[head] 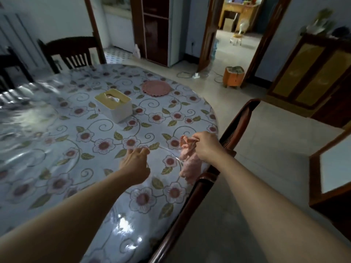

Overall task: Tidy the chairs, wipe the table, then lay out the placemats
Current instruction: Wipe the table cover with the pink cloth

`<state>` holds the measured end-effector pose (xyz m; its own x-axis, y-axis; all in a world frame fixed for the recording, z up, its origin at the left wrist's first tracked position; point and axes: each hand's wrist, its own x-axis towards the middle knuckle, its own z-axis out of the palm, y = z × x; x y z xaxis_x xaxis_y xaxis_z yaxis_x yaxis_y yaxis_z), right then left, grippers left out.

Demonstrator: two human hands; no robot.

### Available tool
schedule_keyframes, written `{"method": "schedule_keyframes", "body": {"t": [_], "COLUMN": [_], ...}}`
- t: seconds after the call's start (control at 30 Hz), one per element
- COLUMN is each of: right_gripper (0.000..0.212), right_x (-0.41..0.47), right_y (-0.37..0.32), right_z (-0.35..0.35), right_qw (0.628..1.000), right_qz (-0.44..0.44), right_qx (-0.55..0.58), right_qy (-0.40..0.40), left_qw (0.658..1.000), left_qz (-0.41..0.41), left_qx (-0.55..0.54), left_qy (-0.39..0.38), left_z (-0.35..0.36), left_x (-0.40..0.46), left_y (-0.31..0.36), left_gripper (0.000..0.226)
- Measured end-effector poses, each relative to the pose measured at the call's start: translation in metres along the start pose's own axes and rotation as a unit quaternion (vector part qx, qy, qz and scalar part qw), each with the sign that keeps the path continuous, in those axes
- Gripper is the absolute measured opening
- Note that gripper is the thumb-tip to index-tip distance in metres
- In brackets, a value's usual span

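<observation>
Pink cloth (188, 160) dangling below right hand (206, 146) grip's pinch; left hand (135, 166) loosely curled, empty.

One oval counter (57, 141) covered in a glossy floral plastic cloth. On it, one white tissue box with a yellow lid (113, 104) and one round pink scalloped placemat (156, 88). One crumpled pink wiping cloth (188, 160). Two bare hands: a left hand (135, 164) and a right hand (207, 146). Three dark wooden chairs show: one slat-backed chair (71, 52) at the far side, one partly seen chair (11, 63) at the far left edge, and one near chair (233, 133) at the right rim. On the floor, one small orange stool (233, 76). One wooden sideboard with yellow panels (311, 73).
</observation>
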<state>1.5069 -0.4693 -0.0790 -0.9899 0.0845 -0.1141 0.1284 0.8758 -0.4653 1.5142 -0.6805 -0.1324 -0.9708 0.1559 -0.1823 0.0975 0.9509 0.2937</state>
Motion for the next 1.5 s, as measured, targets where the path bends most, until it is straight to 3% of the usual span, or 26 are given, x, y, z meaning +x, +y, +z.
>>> {"method": "schedule_keyframes", "body": {"t": [0.2,0.43,0.73,0.83,0.9,1.03,1.17,1.37,1.5], "right_gripper": [0.021,0.032,0.029,0.046,0.055,0.051,0.060,0.069,0.061], "right_x": [0.032,0.111,0.219,0.251,0.269,0.296,0.311,0.302,0.276], "right_y": [0.014,0.020,-0.001,0.001,0.009,0.024,0.043,0.070,0.067], "right_z": [-0.011,-0.024,-0.005,0.015,0.032,0.071,0.119,0.173,0.194], "right_qw": [1.000,0.997,0.990,0.980,0.968,0.942,0.878,0.863,0.751], "right_qz": [-0.017,-0.066,-0.107,-0.120,-0.130,-0.171,-0.293,-0.421,-0.582], "right_qx": [0.014,-0.020,-0.024,-0.064,-0.084,-0.109,-0.095,-0.108,-0.062], "right_qy": [-0.006,-0.027,-0.092,-0.145,-0.200,-0.267,-0.367,-0.258,-0.306], "left_qw": [0.999,0.991,0.985,0.975,0.967,0.946,0.907,0.878,0.866], "left_qz": [-0.049,-0.122,-0.162,-0.209,-0.242,-0.309,-0.406,-0.457,-0.480], "left_qx": [-0.006,-0.051,-0.058,-0.077,-0.082,-0.095,-0.108,-0.137,-0.127], "left_qy": [0.004,0.015,0.025,0.016,0.006,0.008,0.019,0.030,0.058], "left_z": [-0.009,-0.002,0.001,0.011,0.021,0.043,0.064,0.093,0.092], "left_x": [0.017,0.093,0.165,0.171,0.173,0.172,0.176,0.180,0.189], "left_y": [-0.007,-0.012,-0.017,-0.026,-0.029,-0.029,-0.014,0.012,0.006], "left_gripper": [0.059,0.053,0.063,0.066,0.065,0.059,0.055,0.033,0.028]}}
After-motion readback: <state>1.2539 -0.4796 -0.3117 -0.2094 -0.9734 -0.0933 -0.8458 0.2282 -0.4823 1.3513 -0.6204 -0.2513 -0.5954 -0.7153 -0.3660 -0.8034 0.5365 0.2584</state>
